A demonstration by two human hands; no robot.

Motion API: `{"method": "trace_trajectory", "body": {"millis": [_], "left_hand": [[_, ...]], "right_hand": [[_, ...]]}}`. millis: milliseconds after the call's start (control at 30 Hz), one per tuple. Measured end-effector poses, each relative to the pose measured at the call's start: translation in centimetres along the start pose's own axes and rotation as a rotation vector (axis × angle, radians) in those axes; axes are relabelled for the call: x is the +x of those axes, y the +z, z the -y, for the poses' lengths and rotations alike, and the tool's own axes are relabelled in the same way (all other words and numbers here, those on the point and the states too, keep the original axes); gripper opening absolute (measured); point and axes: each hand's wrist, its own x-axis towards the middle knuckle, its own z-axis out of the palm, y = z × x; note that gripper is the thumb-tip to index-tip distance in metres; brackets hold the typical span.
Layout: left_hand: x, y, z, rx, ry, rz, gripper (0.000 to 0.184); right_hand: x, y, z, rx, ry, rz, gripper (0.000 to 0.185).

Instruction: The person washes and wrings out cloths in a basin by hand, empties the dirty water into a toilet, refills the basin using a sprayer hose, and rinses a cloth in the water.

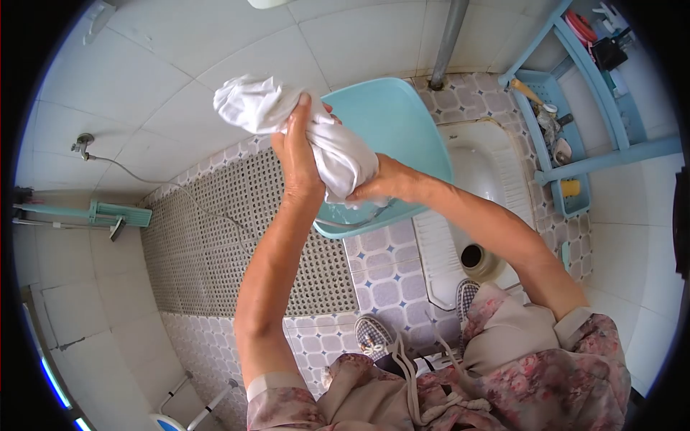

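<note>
A white cloth [336,152], bunched and twisted into a thick roll, is held up in both hands. My left hand [300,147] wraps around its middle, with the thumb pointing up along the fabric and a loose end bulging out to the left. Around the lower right end my right hand [384,179] is closed, its fingers partly hidden by the cloth. Below and behind them stands a light blue plastic basin [402,118]. Near its front rim lies some water and a piece of the thin hose.
A squat toilet [478,169] lies right of the basin, with a dark round opening [471,256]. A perforated mat [237,215] covers the left floor. A hose [162,179] runs from a wall tap [84,144]. The blue shelf [596,86] at right holds bottles and brushes.
</note>
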Motion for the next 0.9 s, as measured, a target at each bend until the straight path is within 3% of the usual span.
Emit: {"method": "trace_trajectory", "body": {"millis": [133,167,233,300,400,500,567,600,667,733,767,800,833,867,900], "left_hand": [[-1.4,-0.8,1.7,0.056,0.285,0.149,0.044],[-0.5,-3.4,4.3,0.187,0.359,0.308,0.062],[-3.8,-2.7,4.1,0.418,0.278,0.328,0.066],[-4.8,-3.3,5.6,0.583,0.252,0.419,0.061],[-5.5,-4.1,8.2,0.365,0.245,0.553,0.051],[-4.8,-2.9,6.0,-0.069,-0.143,0.533,0.064],[-5.3,-0.6,5.4,-0.345,-0.221,0.366,0.071],[-5.4,0.2,5.5,-0.482,-0.267,0.280,0.075],[-5.1,-1.0,7.8,-0.336,-0.403,0.269,0.081],[-6.0,0.5,5.7,-0.109,-0.368,0.458,0.075],[-6.7,1.4,5.0,-0.191,-0.492,0.330,0.074],[-6.9,0.9,5.3,-0.204,-0.538,0.334,0.072],[-6.8,-0.1,5.8,-0.220,-0.585,0.337,0.070],[-6.9,-0.9,6.3,-0.237,-0.634,0.340,0.069],[-7.3,-1.1,6.4,-0.270,-0.615,0.319,0.068]], "right_hand": [[2.5,-3.3,-4.8,0.669,-0.012,-0.142,0.055],[2.3,-4.2,-4.3,0.807,-0.006,-0.168,0.052],[1.3,-5.1,-2.9,0.924,-0.040,-0.298,0.037],[1.5,-6.7,-3.8,1.004,-0.159,-0.208,0.033],[1.0,-6.8,-2.8,1.081,-0.227,-0.120,0.031],[0.3,-6.7,-1.7,1.099,-0.255,-0.111,0.033],[0.1,-5.3,-0.6,1.116,-0.253,-0.156,0.033],[0.1,-4.4,-0.2,1.077,-0.233,-0.198,0.034],[0.3,-2.8,0.3,1.001,-0.193,-0.286,0.035],[0.1,-2.4,0.2,0.887,-0.175,-0.352,0.040],[-0.4,-2.0,0.3,0.823,-0.141,-0.376,0.041],[-0.6,-1.8,0.4,0.758,-0.108,-0.398,0.041],[-0.7,-1.6,1.2,0.536,-0.088,-0.496,0.034],[0.1,-2.2,-1.2,-0.017,-0.253,-0.585,0.032],[-0.4,-2.6,-0.7,-0.197,-0.201,-0.539,0.034]]}}
